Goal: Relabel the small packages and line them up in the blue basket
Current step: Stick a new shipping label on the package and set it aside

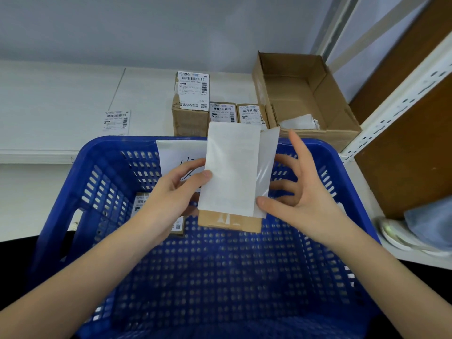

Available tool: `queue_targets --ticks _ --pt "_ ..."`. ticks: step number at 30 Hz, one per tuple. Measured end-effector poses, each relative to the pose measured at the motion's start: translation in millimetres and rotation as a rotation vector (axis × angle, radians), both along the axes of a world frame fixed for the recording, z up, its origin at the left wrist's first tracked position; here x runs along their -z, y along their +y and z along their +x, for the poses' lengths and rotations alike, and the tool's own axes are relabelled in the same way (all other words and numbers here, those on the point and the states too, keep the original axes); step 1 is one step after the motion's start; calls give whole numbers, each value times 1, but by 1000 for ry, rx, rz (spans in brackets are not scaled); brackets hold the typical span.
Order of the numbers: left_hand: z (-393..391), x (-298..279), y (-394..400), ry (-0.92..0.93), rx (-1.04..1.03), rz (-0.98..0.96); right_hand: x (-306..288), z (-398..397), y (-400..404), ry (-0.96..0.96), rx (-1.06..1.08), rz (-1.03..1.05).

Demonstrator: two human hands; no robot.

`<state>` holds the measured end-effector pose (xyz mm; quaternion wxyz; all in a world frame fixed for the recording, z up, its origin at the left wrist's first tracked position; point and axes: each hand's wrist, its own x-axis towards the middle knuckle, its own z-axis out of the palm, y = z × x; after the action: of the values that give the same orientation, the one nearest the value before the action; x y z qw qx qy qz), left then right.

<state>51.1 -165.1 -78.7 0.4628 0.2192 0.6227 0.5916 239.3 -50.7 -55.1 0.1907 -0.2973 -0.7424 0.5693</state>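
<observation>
Above the blue basket, left hand pinches the label edge; right hand peels its glossy backing. Flimsy, sticky paper, best held by edges; small package beneath.

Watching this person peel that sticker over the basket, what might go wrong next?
The label looks half peeled from its glossy backing, pinched by the left hand and right hand; loose, it might curl and stick to itself or to fingers. The small box below is partly hidden behind it, so it could land crooked. That box might also slip into the blue basket.
</observation>
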Motion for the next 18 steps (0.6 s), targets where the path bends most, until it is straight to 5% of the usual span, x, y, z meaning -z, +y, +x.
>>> queue_targets --ticks 18 --pt "10 6 5 -13 -118 17 1 -3 -2 -160 58 732"
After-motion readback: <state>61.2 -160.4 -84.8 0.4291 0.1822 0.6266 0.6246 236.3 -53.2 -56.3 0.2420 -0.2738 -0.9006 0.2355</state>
